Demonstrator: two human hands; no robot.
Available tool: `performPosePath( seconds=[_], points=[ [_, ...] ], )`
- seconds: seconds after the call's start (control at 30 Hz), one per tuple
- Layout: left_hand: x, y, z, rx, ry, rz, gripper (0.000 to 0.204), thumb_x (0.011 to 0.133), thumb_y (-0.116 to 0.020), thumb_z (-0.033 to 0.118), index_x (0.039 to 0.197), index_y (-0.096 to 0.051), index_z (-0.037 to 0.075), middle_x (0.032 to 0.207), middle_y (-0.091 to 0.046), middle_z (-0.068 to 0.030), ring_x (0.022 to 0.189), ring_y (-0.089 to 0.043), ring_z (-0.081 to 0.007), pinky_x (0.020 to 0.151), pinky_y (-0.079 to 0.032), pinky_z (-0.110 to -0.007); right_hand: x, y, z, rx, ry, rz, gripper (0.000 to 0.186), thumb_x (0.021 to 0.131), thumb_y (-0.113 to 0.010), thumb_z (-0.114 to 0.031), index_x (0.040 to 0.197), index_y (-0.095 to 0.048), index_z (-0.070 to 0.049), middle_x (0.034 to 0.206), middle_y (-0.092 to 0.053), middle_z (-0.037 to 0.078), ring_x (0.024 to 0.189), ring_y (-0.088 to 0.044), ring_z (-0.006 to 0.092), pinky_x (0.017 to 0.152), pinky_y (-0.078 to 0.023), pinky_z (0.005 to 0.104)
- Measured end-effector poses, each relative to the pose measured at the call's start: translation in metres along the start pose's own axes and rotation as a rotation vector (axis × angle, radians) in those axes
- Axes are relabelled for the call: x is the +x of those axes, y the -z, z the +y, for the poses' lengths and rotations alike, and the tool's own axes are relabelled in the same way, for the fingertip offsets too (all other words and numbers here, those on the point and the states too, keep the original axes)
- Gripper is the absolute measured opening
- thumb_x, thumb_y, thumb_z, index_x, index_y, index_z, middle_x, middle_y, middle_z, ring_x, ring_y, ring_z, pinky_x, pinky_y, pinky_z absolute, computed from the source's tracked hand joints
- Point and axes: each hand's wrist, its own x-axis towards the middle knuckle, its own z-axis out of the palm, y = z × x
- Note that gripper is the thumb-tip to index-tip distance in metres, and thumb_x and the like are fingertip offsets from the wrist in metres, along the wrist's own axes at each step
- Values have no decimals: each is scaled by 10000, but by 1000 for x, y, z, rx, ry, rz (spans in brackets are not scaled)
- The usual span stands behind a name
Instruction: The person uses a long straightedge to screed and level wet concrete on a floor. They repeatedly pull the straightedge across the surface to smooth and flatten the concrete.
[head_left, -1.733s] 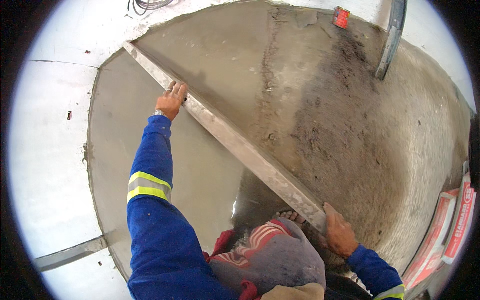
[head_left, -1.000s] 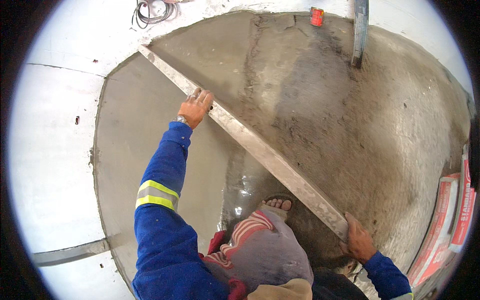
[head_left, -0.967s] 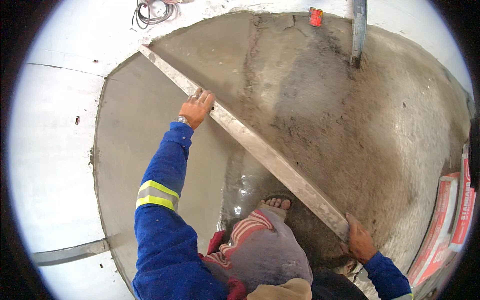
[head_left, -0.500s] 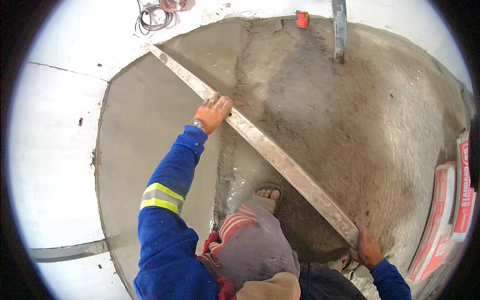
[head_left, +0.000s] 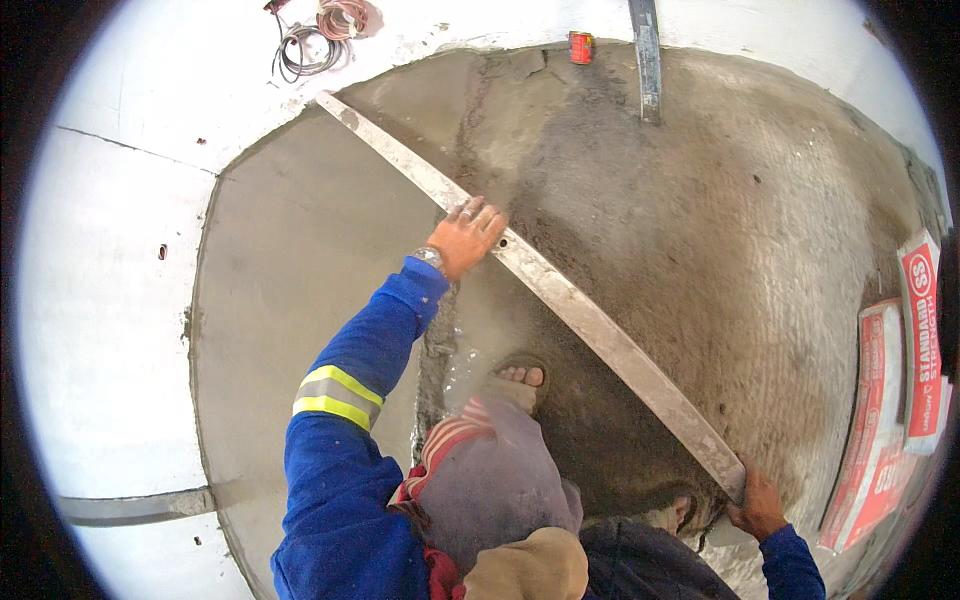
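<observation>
A long, pale, cement-smeared straightedge (head_left: 620, 345) runs diagonally over the floor, its far end at the base of the white wall at the upper left. My left hand (head_left: 468, 238) grips it above the middle, fingers over the top, close to a small round hole in the bar. At its near right end, my right hand (head_left: 760, 500) is wrapped around the bar. Smooth wet grey screed (head_left: 300, 260) lies to the left of it. To the right, the cement surface (head_left: 690, 250) is darker and rougher.
My sandalled foot (head_left: 522, 376) rests beside the wet strip. White walls (head_left: 110, 300) border the floor. Coiled cables (head_left: 305, 50), a red can (head_left: 581, 48) and a grey metal bar (head_left: 647, 70) are at the far side. Red-and-white cement bags (head_left: 868, 430) lie at the right.
The straightedge has shifted to the right, and both hands have moved along with it, still gripping. The view has also shifted slightly.
</observation>
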Motion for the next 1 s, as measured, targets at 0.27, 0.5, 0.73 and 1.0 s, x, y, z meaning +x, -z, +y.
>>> performPosePath(
  seconds=[0.27, 0.5, 0.73, 1.0],
  points=[
    [20, 28, 52, -75, -93, 90, 388, 856, -534, 164, 1238, -539, 94, 1238, -562, -98, 1244, -498, -315, 999, -446, -431, -48, -17, 42, 29, 12, 129, 888, 660, -731, -95, 1420, -277, -28, 1271, -513, 275, 1148, -518, 456, 981, -432, 470],
    [42, 54, 106, -137, -193, 244, 382, 831, -544, 170, 1204, -573, 91, 1218, -573, -89, 1194, -526, -302, 1006, -422, -461, -103, -51, 96, 17, -24, 319, 846, 580, -681, -82, 1357, -353, -11, 1187, -542, 267, 1086, -519, 472, 940, -432, 479],
    [58, 83, 155, -168, -293, 224, 416, 820, -571, 178, 1228, -552, 94, 1221, -566, -82, 1169, -547, -297, 982, -430, -468, -152, -77, 126, 38, -146, 317, 857, 568, -666, -23, 1366, -352, -16, 1206, -546, 252, 1131, -522, 444, 966, -427, 472],
    [77, 118, 208, -226, -378, 331, 344, 821, -580, 219, 1135, -605, 81, 1134, -589, -89, 1044, -597, -286, 925, -445, -444, -210, -101, 143, 122, -398, 325, 787, 632, -638, 10, 1365, -349, 8, 1206, -512, 292, 1118, -485, 494, 955, -407, 498]
  ],
)
